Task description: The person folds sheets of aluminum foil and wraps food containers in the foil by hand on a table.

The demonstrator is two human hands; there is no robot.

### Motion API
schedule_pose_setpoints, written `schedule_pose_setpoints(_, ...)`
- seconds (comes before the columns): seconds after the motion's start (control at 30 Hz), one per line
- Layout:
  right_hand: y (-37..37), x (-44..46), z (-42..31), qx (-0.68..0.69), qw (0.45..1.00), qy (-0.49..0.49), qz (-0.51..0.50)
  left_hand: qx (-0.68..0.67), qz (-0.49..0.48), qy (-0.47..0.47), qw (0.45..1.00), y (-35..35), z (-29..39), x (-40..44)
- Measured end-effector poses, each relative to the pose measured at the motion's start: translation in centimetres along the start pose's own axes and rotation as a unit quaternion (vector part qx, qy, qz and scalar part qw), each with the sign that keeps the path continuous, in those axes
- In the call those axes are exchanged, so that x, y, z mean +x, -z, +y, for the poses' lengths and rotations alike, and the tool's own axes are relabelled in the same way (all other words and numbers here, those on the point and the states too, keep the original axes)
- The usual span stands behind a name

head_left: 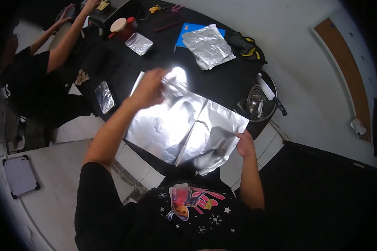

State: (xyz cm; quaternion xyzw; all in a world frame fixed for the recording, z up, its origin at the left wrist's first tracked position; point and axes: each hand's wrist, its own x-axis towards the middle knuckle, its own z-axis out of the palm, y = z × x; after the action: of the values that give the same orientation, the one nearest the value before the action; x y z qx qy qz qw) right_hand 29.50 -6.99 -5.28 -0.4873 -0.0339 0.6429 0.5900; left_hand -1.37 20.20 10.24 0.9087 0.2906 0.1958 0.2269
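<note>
A big shiny sheet of foil (159,129) is in front of the person, at the near edge of the black worktop (165,58). It has a fold line running across it, and its near corner hangs past the edge. The right hand (245,144) holds the sheet by its right side, with the fingers pinched close together. The left hand (151,90) is curled over the far part of the sheet; it is blurry, so I cannot tell if it grips the foil.

Past the sheet, more foil pieces (209,46) lie partly on a blue board (190,28). Two small foil packs, one farther off (139,44) and one nearer (104,97), sit to the left. On the right, a knife (266,87) leans across a round pot (257,125). Another person (33,67) is on the left side.
</note>
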Motion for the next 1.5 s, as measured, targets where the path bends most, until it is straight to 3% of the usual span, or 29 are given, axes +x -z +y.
schedule_pose_setpoints(0.03,-0.2,-0.3,-0.1,0.002,1.000,0.002,-0.020,0.055,-0.020,-0.038,0.998,-2.6,0.9,0.0)
schedule_pose_setpoints(0.13,-0.9,-1.1,-1.1,0.004,0.997,-0.003,-0.071,0.029,-0.173,-0.101,0.979,-6.6,7.2,0.8)
schedule_pose_setpoints(0.27,-1.0,-2.0,-2.0,0.032,0.993,-0.034,-0.112,0.034,-0.225,-0.198,0.953,-11.6,11.6,1.3)
schedule_pose_setpoints(0.43,0.1,-1.4,-1.4,0.066,0.988,-0.054,-0.126,0.039,-0.192,-0.217,0.956,-15.1,12.9,1.5)
schedule_pose_setpoints(0.8,-0.8,-1.2,-1.8,0.041,0.994,-0.064,-0.081,0.036,-0.168,-0.184,0.968,-15.7,13.3,1.4)
schedule_pose_setpoints(0.93,-0.4,-0.7,-1.7,0.024,0.991,-0.043,-0.127,0.035,-0.156,-0.175,0.972,-15.2,13.1,1.1)
schedule_pose_setpoints(0.97,-0.3,-0.7,-1.6,0.032,0.990,-0.042,-0.131,0.027,-0.183,-0.148,0.972,-14.9,12.9,1.1)
schedule_pose_setpoints(1.1,0.9,-0.1,-1.5,-0.037,0.992,-0.060,-0.102,-0.003,-0.097,-0.079,0.992,-11.4,10.7,0.5)
schedule_pose_setpoints(1.13,0.6,-0.2,-1.7,-0.053,0.993,-0.071,-0.084,0.001,-0.123,-0.038,0.992,-9.9,9.8,0.5)
schedule_pose_setpoints(1.27,0.2,-0.4,-2.1,-0.093,0.992,-0.082,-0.024,0.026,0.010,0.046,0.999,-5.3,3.5,-0.6)
schedule_pose_setpoints(1.5,-0.5,-0.6,-2.3,-0.097,0.993,-0.065,0.008,0.171,0.103,0.244,0.949,2.7,-8.3,-2.0)
